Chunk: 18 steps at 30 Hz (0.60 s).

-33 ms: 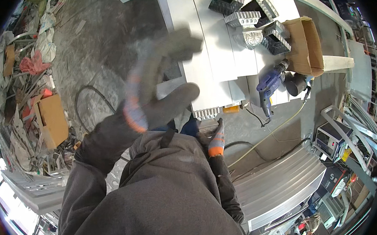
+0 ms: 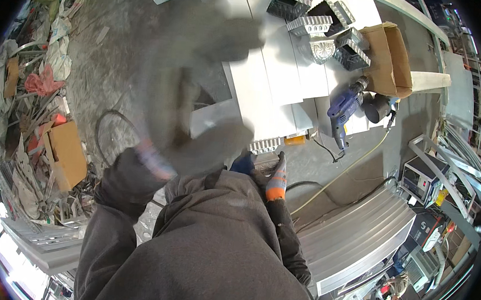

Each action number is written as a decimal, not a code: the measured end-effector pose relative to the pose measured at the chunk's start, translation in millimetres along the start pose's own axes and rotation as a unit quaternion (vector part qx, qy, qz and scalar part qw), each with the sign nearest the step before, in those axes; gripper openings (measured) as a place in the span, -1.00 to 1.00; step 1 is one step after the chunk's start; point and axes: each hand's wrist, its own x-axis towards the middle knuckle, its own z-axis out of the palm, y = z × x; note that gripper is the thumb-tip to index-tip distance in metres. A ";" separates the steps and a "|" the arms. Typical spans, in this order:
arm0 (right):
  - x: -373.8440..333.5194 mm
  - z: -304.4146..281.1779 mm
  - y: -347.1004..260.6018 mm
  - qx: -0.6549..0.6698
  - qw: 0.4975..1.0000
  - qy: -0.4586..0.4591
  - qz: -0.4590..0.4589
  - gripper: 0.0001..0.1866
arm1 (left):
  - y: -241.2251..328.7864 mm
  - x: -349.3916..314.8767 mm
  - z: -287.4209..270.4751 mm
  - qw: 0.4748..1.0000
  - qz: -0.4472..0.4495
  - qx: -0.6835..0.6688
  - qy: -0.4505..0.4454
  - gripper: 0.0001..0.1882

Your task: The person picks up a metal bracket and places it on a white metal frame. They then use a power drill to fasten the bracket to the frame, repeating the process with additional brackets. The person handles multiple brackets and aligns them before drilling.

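Observation:
My left hand (image 2: 196,147), in a dark glove with an orange and blue-grey cuff, is raised close to the camera and smeared by motion. Its thumb stands well apart from the curved fingers, and nothing shows between them. Low in front of my body, my gloved right hand (image 2: 275,185) is at a ribbed silver metal cap (image 2: 265,146) on the near end of a white rectangular beam (image 2: 273,116). The right thumb points up beside the cap's right edge. The other fingers curl below it and are partly hidden.
Several ornate silver caps (image 2: 321,50) stand on the white beams beside an open cardboard box (image 2: 388,60). A blue power drill (image 2: 344,106) lies nearer, with a yellow cable (image 2: 339,176) trailing past. Stacked metal profiles (image 2: 357,236) are at right; scrap (image 2: 34,152) is heaped at left.
My left hand has turned, its cuff shifting left and down, and its fingers are more blurred. The right hand stays at the cap.

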 end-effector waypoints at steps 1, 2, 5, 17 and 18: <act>-1.1 0.8 -4.6 -0.002 1.000 0.005 0.004 0.32 | 20.9 19.7 -5.6 0.998 0.061 0.002 0.005 -0.22; -0.1 1.9 -9.4 -0.021 0.999 0.000 0.026 0.31 | 36.6 36.5 -7.8 0.995 0.098 0.014 0.020 -0.21; 9.0 7.9 -22.4 0.456 0.840 0.043 0.291 0.12 | 55.3 67.6 -16.3 0.979 0.193 0.040 0.052 -0.20; -12.3 14.2 -9.2 -0.318 0.946 -0.001 0.057 -0.14 | 69.0 136.8 -82.7 0.956 0.237 0.131 0.113 -0.11; -13.7 13.7 -9.0 -0.233 0.970 0.027 0.063 -0.12 | 73.7 143.8 -83.5 0.954 0.239 0.133 0.126 -0.11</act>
